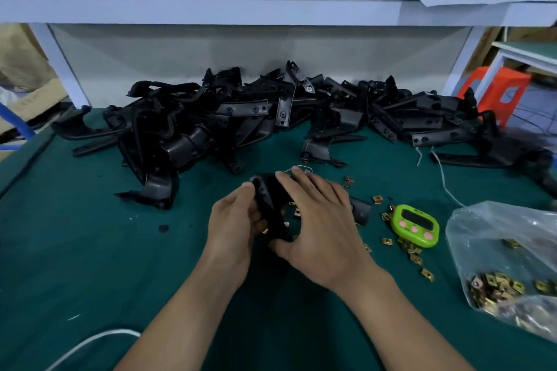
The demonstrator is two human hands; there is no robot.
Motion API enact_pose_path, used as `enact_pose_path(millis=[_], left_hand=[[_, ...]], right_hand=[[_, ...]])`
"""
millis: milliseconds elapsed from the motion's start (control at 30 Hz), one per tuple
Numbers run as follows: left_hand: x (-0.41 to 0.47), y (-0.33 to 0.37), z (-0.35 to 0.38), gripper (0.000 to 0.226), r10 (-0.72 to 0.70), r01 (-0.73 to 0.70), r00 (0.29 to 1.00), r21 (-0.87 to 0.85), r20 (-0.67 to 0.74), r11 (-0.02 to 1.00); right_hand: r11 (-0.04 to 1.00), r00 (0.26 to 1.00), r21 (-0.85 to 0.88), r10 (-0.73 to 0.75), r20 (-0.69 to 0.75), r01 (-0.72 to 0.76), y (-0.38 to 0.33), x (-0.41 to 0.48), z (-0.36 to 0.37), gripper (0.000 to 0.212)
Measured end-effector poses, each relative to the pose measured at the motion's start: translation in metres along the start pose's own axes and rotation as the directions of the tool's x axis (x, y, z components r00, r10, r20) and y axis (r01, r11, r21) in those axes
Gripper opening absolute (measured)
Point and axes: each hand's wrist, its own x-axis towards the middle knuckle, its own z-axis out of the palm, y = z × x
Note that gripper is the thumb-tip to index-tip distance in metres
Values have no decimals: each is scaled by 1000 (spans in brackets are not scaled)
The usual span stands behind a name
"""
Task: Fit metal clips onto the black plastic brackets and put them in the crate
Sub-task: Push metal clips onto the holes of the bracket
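Note:
Both hands hold one black plastic bracket (pixel 266 199) above the green table mat, near the middle of the view. My left hand (pixel 232 226) grips its left side, thumb on the top end. My right hand (pixel 319 220) lies over its right side, fingers spread across it and thumb under its lower end. A brass-coloured metal clip (pixel 265 231) shows at the bracket's lower left by my left fingers. More loose metal clips (pixel 407 245) lie scattered on the mat to the right. A big pile of black brackets (pixel 241 117) runs across the back of the table. No crate is in view.
A green timer (pixel 416 224) lies right of my hands among the clips. A clear plastic bag (pixel 497 238) with many clips sits at the right edge. A white cable (pixel 90 340) crosses the near left. A white shelf (pixel 211 6) overhangs the back; an orange stool (pixel 494 90) stands far right.

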Motion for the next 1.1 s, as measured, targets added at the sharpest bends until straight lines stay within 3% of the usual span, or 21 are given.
enact_pose_path(millis=[200, 267, 367, 433, 500, 567, 700, 800, 933, 1100], left_hand=[[0, -3, -1, 42, 71, -61, 996, 176, -48, 982], [-1, -4, -1, 42, 94, -85, 995, 232, -29, 969], [-5, -5, 1, 36, 197, -206, 979, 315, 61, 926], [-4, -4, -4, 24, 274, -273, 961, 344, 48, 898], [1, 0, -16, 15, 400, -327, 916, 541, -20, 775], [4, 5, -31, 23, 473, -289, 881, 774, -15, 563], [8, 5, -38, 37, 258, -234, 955, 903, 145, 360], [11, 2, -35, 21, 223, -281, 952, 890, 210, 359], [13, -3, -35, 20, 257, -286, 946, 878, 196, 384], [6, -5, -30, 5, 381, -378, 878, 909, 291, 177]], right_hand=[[963, 986, 264, 2, 167, -46, 18, 1, -6, 106], [973, 993, 226, 30, 113, -55, 20, -1, -5, 99], [992, 991, 18, 124, -58, -123, 16, -2, -3, 92], [982, 979, -55, 174, -106, -180, 16, -3, -4, 74], [960, 956, -58, 264, -125, -272, 21, -3, -6, 41], [934, 934, -77, 341, -110, -350, 29, -3, -8, 25], [905, 908, -73, 414, -69, -418, 34, -1, -7, 16], [911, 912, -50, 407, -43, -409, 32, 1, -4, 18], [920, 920, -15, 393, -12, -393, 31, 0, -4, 11], [903, 903, 28, 428, -25, -428, 34, -2, -6, 16]])
